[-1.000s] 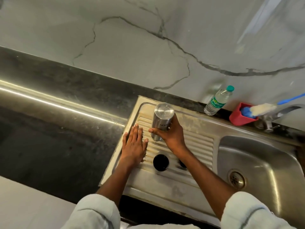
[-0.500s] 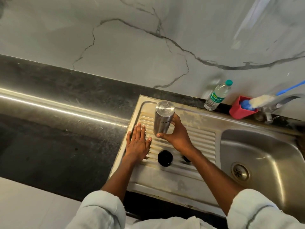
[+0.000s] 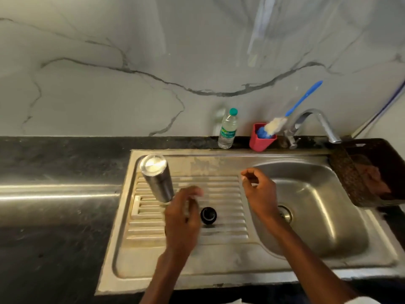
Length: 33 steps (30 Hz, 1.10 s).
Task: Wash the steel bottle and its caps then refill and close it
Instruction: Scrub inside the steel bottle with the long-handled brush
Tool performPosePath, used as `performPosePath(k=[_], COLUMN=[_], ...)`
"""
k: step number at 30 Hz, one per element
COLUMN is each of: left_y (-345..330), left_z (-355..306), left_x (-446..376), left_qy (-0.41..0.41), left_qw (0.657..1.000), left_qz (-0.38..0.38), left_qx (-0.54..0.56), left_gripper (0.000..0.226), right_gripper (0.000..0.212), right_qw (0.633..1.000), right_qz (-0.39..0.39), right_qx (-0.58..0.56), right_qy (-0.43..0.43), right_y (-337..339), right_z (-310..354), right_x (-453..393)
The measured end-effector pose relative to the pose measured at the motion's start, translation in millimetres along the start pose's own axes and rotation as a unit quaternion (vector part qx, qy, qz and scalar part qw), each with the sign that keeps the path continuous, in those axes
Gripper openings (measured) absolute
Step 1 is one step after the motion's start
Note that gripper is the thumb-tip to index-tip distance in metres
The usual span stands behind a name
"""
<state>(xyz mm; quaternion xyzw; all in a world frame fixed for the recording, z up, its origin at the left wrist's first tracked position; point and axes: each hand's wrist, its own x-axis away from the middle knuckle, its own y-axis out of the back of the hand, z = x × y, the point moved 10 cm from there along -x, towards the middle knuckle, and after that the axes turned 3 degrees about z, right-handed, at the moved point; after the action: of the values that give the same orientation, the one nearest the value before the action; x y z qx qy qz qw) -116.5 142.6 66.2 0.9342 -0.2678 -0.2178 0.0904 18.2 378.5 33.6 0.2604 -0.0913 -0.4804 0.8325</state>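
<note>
The steel bottle stands upside down, free of both hands, on the ribbed drainboard at its back left. A black cap lies on the ribs in front and to the right of it. My left hand, blurred by motion, hovers between the bottle's lower end and the cap and holds nothing. My right hand hangs over the edge between drainboard and basin, fingers loosely curled and empty. Only one cap shows.
The sink basin with its drain lies right of the drainboard, under the tap. Behind the sink stand a plastic water bottle and a red cup holding a blue-handled brush. A dark basket sits far right, black counter left.
My right hand let go of the steel bottle and moved right toward the basin. My left hand lifted off the drainboard and swung right toward the cap. The view shifted right.
</note>
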Motion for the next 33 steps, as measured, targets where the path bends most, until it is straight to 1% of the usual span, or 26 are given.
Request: performPosePath(k=[3,6,8,9,11,13,14,15,17,18,20,22,23,24,26,27,28,29,31,33], left_y=[-91.7,-170.9,-212.1,-227.1,-252.0,-267.8,-271.2,-270.0,-270.6,-277.8,-273.0,-272.8,-272.5,-272.3,-274.1,-274.4,-274.8,-274.6,-274.6,-273.8], left_z=[3.5,38.8,66.8,84.2,121.1,148.3,155.7,159.4,160.9,161.2,161.0,161.7,162.0,162.1,160.8,161.5,162.0,162.8,163.7,163.3], left_x=[-18.2,-33.2,-43.8,-46.8,-47.5,-40.9,-36.6,-32.8,-30.0,-29.8,-28.7,-29.6,-29.6,-29.1,-30.0,-31.0,-32.2,-32.2,-31.6,-31.3], left_qy=[0.009,0.047,0.068,0.087,0.131,0.152,0.147,0.139,0.129,0.126,0.130,0.137,0.140,0.143,0.146,0.148,0.149,0.150,0.150,0.148], left_qw=[0.991,0.961,0.929,0.906,0.854,0.816,0.807,0.804,0.810,0.811,0.807,0.803,0.801,0.799,0.796,0.796,0.796,0.795,0.795,0.795], left_qz=[0.123,0.234,0.291,0.321,0.382,0.423,0.427,0.419,0.402,0.403,0.408,0.416,0.418,0.419,0.424,0.425,0.426,0.428,0.428,0.427], left_qx=[-0.042,-0.139,-0.219,-0.262,-0.328,-0.363,-0.381,-0.398,-0.407,-0.406,-0.406,-0.405,-0.405,-0.407,-0.406,-0.405,-0.404,-0.404,-0.403,-0.404], left_gripper=[0.028,0.047,0.063,0.071,0.084,0.091,0.093,0.093,0.092,0.091,0.091,0.091,0.091,0.091,0.091,0.091,0.091,0.092,0.092,0.093], right_gripper=[0.017,0.014,0.014,0.015,0.018,0.022,0.024,0.026,0.028,0.030,0.033,0.029,0.026,0.025,0.022,0.019,0.019,0.020,0.022,0.019], right_qw=[0.999,0.998,0.998,0.998,0.995,0.980,0.960,0.932,0.860,0.824,0.743,0.660,0.623,0.591,0.526,0.506,0.497,0.497,0.530,0.568], right_qz=[-0.030,-0.042,-0.053,-0.059,-0.065,-0.050,-0.042,-0.035,-0.022,-0.008,0.052,0.094,0.103,0.108,0.114,0.126,0.138,0.150,0.165,0.178], right_qx=[-0.004,-0.012,-0.001,0.017,0.066,0.155,0.221,0.285,0.391,0.439,0.534,0.620,0.662,0.704,0.787,0.813,0.827,0.831,0.810,0.780], right_qy=[-0.024,-0.041,-0.027,-0.008,0.045,0.117,0.165,0.222,0.326,0.357,0.401,0.415,0.404,0.379,0.302,0.259,0.223,0.200,0.188,0.194], right_y=[26.8,47.5,62.6,69.8,83.3,90.7,91.0,87.8,78.9,75.2,54.6,41.4,38.2,36.9,40.6,43.1,45.0,46.2,48.3,50.6], right_z=[-15.1,-26.3,-26.8,-23.5,-12.7,5.1,19.1,35.8,64.6,71.1,85.6,97.0,100.8,103.0,100.9,97.4,92.8,88.2,84.8,85.3], right_x=[-8.7,-17.4,-26.2,-30.8,-44.4,-62.5,-70.6,-76.3,-89.7,-100.8,-111.9,-125.5,-134.9,-145.5,-166.2,-173.5,-179.0,-182.6,-189.5,-197.1])
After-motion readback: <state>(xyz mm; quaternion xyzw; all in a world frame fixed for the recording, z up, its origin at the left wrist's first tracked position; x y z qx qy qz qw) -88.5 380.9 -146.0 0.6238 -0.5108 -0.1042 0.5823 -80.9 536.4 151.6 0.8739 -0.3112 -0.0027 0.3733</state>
